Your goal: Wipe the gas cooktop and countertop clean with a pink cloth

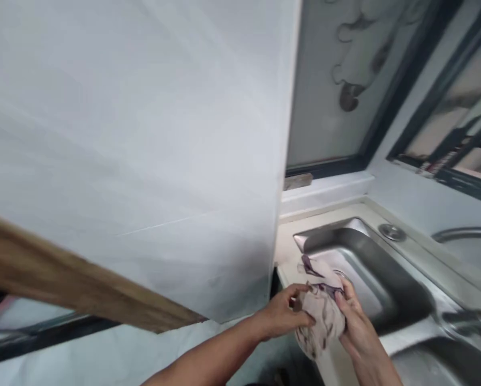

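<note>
A crumpled beige cloth (323, 313) with a dark purple edge and brownish spots hangs between my two hands, over the front edge of the sink counter. My right hand (355, 321) grips its right side, thumb on top and fingers behind. At its left side, my left hand (286, 316) has its fingers and thumb curled onto the fabric. Folds hide some of the fingertips. Just beyond the cloth is a steel sink basin (385, 273), its drain partly covered by the fabric.
A second basin (433, 364) lies at lower right, by a blurred faucet (473, 321). A large white panel (144, 134) fills the left, with a wooden beam (83, 281) along its bottom. Behind the sink are a dark-framed window (329, 166) and a wood piece (298, 181) on the sill.
</note>
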`<state>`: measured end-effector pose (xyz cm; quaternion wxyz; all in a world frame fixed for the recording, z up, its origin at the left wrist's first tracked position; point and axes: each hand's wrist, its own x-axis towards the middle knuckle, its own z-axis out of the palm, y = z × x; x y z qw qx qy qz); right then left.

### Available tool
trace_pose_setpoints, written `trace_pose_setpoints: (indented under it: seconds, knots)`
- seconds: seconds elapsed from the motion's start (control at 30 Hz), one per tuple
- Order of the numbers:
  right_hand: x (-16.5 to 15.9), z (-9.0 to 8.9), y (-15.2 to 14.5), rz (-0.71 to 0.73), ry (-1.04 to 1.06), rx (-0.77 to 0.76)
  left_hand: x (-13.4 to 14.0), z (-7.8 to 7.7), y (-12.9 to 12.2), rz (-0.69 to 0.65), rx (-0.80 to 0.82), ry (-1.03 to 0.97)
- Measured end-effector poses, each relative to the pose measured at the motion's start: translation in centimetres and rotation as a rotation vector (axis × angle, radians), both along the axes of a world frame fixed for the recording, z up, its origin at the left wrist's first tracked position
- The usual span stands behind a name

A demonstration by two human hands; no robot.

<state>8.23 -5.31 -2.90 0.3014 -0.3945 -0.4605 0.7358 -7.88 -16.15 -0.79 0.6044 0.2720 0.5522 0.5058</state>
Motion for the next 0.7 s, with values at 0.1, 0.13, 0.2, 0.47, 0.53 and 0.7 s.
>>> trace_pose_setpoints:
  seconds: [0.1, 0.13, 0.2, 0.47, 0.53, 0.7]
  knots:
    - [-3.0, 1.2, -3.0, 0.224, -0.167, 0.175, -2.4, 1.4, -3.9, -0.012, 0.012, 0.018]
    - [-4.1, 1.6, -3.9, 0.308, -0.211, 0.239, -3.2, 2.0, -5.3, -0.018, 0.071, 0.009]
    - [-6.0, 2.1, -5.6, 0.438, -0.252, 0.313, -4.7, 3.4, -8.1, 0.01, 0.175, 0.026]
    - [-12.0, 2.2, -11.3, 0.71, -0.13, 0.216, -10.9, 7.8, -20.0, 0.269, 0.252, 0.219]
    - [-14.2, 2.6, -13.2, 0.865, -0.113, 0.228, -12.6, 8.0, -22.3, 0.486, 0.133, 0.122]
    - [-20.6, 3.3, -19.6, 1.202, -0.235, 0.324, -17.7, 11.1, -26.9, 0.965, 0.13, -0.199]
